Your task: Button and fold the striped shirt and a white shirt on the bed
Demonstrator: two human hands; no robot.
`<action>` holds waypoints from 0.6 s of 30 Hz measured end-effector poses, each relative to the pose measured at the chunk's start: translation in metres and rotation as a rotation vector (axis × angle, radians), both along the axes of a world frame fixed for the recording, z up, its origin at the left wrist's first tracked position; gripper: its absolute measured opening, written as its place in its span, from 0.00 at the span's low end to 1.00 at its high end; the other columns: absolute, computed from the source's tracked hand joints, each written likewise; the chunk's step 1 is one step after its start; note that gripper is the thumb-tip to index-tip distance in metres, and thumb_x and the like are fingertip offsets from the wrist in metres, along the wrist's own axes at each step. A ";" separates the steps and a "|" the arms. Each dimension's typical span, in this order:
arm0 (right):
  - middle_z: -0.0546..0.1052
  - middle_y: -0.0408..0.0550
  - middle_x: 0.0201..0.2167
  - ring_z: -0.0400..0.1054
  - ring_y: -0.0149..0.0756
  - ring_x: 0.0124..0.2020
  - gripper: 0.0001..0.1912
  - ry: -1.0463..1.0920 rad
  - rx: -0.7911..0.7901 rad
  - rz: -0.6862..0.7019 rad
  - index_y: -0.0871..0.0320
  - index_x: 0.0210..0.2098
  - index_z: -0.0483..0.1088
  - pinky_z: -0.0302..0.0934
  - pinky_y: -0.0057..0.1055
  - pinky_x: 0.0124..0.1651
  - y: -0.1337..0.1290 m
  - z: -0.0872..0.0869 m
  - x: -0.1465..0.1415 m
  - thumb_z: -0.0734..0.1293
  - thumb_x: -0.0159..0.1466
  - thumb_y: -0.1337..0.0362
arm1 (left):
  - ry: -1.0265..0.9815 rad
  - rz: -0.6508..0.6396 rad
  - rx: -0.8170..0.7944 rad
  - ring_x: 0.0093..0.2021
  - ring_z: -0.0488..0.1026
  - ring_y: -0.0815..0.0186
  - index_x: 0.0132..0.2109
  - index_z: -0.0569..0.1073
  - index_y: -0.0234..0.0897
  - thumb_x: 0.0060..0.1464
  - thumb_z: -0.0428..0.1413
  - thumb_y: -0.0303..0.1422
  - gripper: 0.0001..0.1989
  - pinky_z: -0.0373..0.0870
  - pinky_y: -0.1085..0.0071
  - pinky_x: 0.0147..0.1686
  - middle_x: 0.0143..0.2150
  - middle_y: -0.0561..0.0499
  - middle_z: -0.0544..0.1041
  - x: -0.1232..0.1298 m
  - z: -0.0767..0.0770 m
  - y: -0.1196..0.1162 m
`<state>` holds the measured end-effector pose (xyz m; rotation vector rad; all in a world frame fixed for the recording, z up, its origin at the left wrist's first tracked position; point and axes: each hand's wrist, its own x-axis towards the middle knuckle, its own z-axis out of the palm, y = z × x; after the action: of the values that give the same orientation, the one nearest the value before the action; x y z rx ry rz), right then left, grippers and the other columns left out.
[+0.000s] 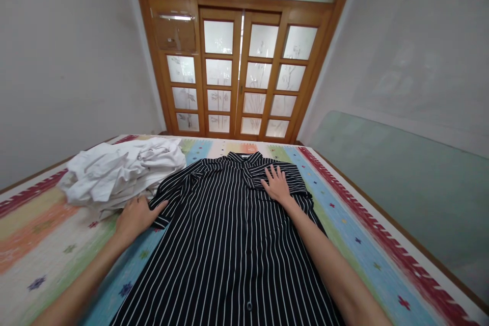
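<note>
A black shirt with white stripes (229, 244) lies front side up, its collar at the far end. Its sleeve on the right is folded across the upper chest, and my right hand (277, 184) rests flat on that sleeve with the fingers spread. The other sleeve hangs down along the left side of the shirt. Beside its cuff is my left hand (138, 216), the thumb stretched toward the sleeve and apart from the fingers. Those fingers are partly hidden near the edge of a white cloth pile (122, 170); nothing shows gripped in them.
The garments lie on a colourful striped sheet with small flower shapes (57, 260). A pale green headboard or panel (401, 173) stands along the right wall. Wooden doors with glass panes (239, 76) are beyond the far edge.
</note>
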<state>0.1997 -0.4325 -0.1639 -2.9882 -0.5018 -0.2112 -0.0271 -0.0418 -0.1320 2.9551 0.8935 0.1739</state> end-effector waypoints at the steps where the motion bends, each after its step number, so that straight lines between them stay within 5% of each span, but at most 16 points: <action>1: 0.41 0.51 0.72 0.29 0.48 0.71 0.32 -0.010 0.017 0.074 0.58 0.70 0.47 0.30 0.47 0.68 0.006 0.001 -0.002 0.48 0.71 0.50 | 0.010 0.007 -0.045 0.48 0.73 0.42 0.43 0.72 0.30 0.49 0.40 0.63 0.39 0.68 0.56 0.46 0.45 0.31 0.76 0.000 0.000 0.004; 6: 0.43 0.50 0.72 0.30 0.46 0.71 0.34 0.045 0.092 0.283 0.58 0.69 0.48 0.32 0.45 0.69 0.041 0.003 -0.011 0.46 0.70 0.46 | 0.002 -0.008 -0.115 0.47 0.74 0.39 0.36 0.72 0.35 0.39 0.51 0.64 0.35 0.70 0.54 0.42 0.40 0.34 0.79 0.002 0.001 0.022; 11: 0.42 0.53 0.71 0.32 0.49 0.71 0.37 0.173 0.056 0.291 0.61 0.69 0.49 0.31 0.45 0.68 0.063 -0.001 -0.014 0.43 0.70 0.45 | -0.097 -0.110 -0.395 0.40 0.77 0.50 0.33 0.71 0.38 0.39 0.56 0.49 0.20 0.72 0.59 0.42 0.35 0.46 0.80 0.002 0.012 0.026; 14: 0.40 0.52 0.72 0.31 0.48 0.71 0.36 0.172 0.038 0.262 0.60 0.69 0.48 0.30 0.45 0.68 0.065 -0.004 -0.013 0.44 0.70 0.45 | -0.340 -0.159 -0.561 0.41 0.77 0.53 0.38 0.72 0.38 0.40 0.57 0.47 0.20 0.74 0.61 0.43 0.37 0.49 0.80 0.007 0.034 0.015; 18: 0.41 0.52 0.72 0.33 0.47 0.71 0.36 0.153 0.046 0.253 0.60 0.69 0.49 0.30 0.45 0.68 0.065 -0.007 -0.013 0.45 0.70 0.45 | -0.713 -0.018 -0.480 0.43 0.77 0.54 0.51 0.69 0.37 0.40 0.61 0.41 0.28 0.75 0.62 0.43 0.43 0.45 0.79 0.034 0.079 -0.009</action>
<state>0.1867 -0.3675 -0.1709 -2.8306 -0.8343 0.0271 0.0064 -0.0508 -0.0527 2.1962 0.6718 0.8151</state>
